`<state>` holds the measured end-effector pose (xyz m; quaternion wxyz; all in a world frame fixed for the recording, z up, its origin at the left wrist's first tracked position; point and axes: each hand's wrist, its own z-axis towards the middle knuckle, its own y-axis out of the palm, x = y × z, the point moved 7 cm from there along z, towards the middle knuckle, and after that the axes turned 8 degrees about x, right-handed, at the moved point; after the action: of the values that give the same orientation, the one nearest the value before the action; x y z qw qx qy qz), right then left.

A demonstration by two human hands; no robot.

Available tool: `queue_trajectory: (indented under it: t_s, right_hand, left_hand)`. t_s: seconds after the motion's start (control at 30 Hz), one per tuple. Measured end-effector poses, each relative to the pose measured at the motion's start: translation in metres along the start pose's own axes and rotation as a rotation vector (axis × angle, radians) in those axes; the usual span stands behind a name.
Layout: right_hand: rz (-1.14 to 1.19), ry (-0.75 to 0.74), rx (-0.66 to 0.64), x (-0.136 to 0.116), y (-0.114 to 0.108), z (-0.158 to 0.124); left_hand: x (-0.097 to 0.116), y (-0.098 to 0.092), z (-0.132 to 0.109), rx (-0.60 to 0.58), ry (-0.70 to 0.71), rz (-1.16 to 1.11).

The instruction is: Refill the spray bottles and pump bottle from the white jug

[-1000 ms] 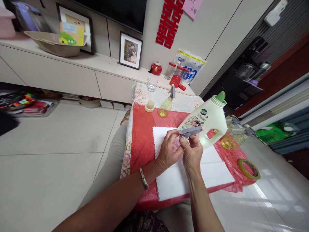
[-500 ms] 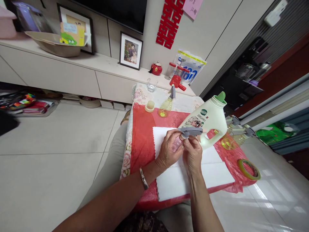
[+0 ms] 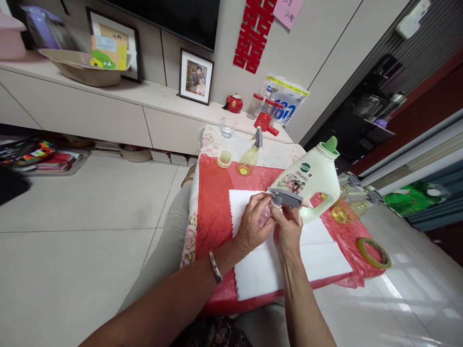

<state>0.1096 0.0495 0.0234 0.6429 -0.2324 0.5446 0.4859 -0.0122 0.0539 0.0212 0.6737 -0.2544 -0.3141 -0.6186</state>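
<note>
My left hand (image 3: 253, 222) is wrapped round a small pinkish clear spray bottle (image 3: 265, 215). At its neck, my right hand (image 3: 288, 227) grips the grey spray head (image 3: 287, 197) with thumb and fingers. Whether the head is fully seated on the neck cannot be made out. Both hands are above a white cloth (image 3: 253, 274) on the table. Just behind them stands a large pale green detergent jug (image 3: 318, 168) with its green spout uncovered. Farther back are a spray bottle with yellow liquid (image 3: 249, 161) and a translucent cap (image 3: 224, 159).
Red plastic sheeting (image 3: 213, 207) covers much of the table. A tape roll (image 3: 374, 253) lies at the right edge, near more spray bottles (image 3: 352, 209). A glass cup (image 3: 227, 126) stands at the back. Behind is a cabinet (image 3: 184, 125) with jars and a picture frame (image 3: 196, 76).
The grey spray head has turned slightly, its right end now lower, and my right fingers have shifted with it. My left hand stays on the bottle.
</note>
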Motion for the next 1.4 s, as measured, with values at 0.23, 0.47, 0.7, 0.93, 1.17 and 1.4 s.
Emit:
queue_trajectory:
  t_s: [0.23, 0.47, 0.7, 0.93, 1.17, 1.4]
  right_hand:
    - [0.000, 0.029, -0.133, 0.001, -0.001, 0.002]
    - [-0.001, 0.032, -0.172, 0.002, 0.002, 0.007]
    - [-0.028, 0.036, -0.237, -0.004, 0.007, 0.013]
    - [-0.159, -0.040, -0.267, -0.008, 0.007, 0.015]
    - [-0.289, -0.070, -0.428, -0.016, 0.008, -0.001]
    - [-0.459, -0.127, -0.260, -0.004, -0.008, -0.010]
  left_hand:
    - [0.004, -0.001, 0.002, 0.010, -0.004, -0.025]
    - [0.005, -0.005, 0.002, 0.051, -0.010, -0.058]
    - [-0.002, -0.002, 0.000, 0.073, -0.063, -0.100]
    - [-0.008, 0.000, -0.005, 0.031, -0.097, -0.158]
    - [-0.029, -0.002, -0.011, 0.028, -0.420, -0.422]
    - [-0.040, -0.005, -0.014, 0.063, -0.619, -0.337]
